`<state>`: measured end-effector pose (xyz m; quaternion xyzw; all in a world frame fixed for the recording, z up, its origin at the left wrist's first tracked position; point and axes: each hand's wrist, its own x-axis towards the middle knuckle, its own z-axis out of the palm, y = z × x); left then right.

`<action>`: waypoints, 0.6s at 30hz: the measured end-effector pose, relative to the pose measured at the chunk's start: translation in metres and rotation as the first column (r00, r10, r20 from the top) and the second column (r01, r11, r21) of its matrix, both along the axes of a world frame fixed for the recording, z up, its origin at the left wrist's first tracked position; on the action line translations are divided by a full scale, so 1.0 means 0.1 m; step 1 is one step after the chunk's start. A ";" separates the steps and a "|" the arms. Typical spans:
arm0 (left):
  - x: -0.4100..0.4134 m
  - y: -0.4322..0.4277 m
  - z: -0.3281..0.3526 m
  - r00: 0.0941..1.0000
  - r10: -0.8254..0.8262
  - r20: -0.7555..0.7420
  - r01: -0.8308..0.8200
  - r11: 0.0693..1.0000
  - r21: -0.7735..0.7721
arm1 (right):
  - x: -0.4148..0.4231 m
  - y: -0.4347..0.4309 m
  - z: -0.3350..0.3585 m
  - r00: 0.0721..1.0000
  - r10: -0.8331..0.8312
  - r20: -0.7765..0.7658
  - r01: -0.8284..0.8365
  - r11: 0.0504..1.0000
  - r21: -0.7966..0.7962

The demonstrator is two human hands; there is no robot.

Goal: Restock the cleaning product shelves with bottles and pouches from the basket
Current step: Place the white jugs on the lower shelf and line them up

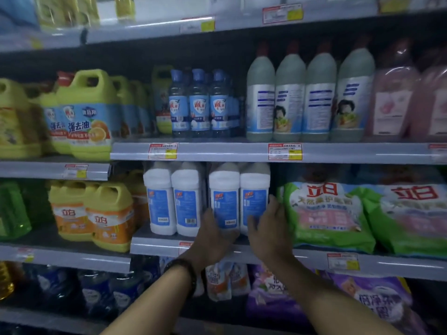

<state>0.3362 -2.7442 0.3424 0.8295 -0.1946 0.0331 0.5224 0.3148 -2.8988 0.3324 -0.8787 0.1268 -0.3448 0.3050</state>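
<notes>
While both hands reach into the middle shelf [154, 246], they bracket a pair of white bottles [238, 199] with blue labels. Left hand [212, 235] cups the lower left side of the pair, fingers [208, 215] curled onto the left bottle's base. Right hand [271, 228] lies on the right bottle's lower right side, fingers spread, thumb across the label, touching. Bottles stand upright on the shelf, near its front edge. Another white pair [174, 201] stands just beside, to the left. Green pouches [326, 213] lean just right of the right hand. Dark bracelet [186, 272] on left wrist. Yellow jugs [96, 213] further left on a lower shelf section. Purple pouches [278, 293] on the shelf below. Basket not visible.
</notes>
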 end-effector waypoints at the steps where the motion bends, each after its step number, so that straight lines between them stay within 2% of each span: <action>1: 0.02 -0.02 -0.01 1.000 0.000 -0.023 -0.001 1.000 -0.010 | 0.07 -0.02 -0.02 1.000 0.004 -0.011 -0.003 0.999 0.040; 4: 0.10 0.00 -0.01 0.998 0.007 -0.056 -0.011 0.998 -0.059 | 0.25 -0.11 -0.19 0.999 0.054 0.005 -0.054 0.978 0.203; 7: 0.18 -0.01 0.02 0.996 0.036 -0.079 -0.040 0.998 -0.048 | 0.31 -0.17 -0.25 0.994 0.105 0.017 -0.107 0.975 0.192; 12: 0.32 0.00 0.09 0.993 0.112 -0.028 -0.113 0.993 -0.037 | 0.28 -0.28 -0.14 0.982 0.185 0.026 -0.186 0.952 0.244; 15: 0.34 0.08 0.09 0.996 0.075 -0.044 -0.076 0.997 -0.014 | 0.16 -0.31 -0.13 0.975 0.201 0.096 -0.220 0.938 0.268; 18: 0.24 0.16 0.08 0.998 0.036 -0.045 -0.039 0.996 -0.074 | 0.00 -0.29 -0.11 0.963 0.222 0.151 -0.262 0.904 0.337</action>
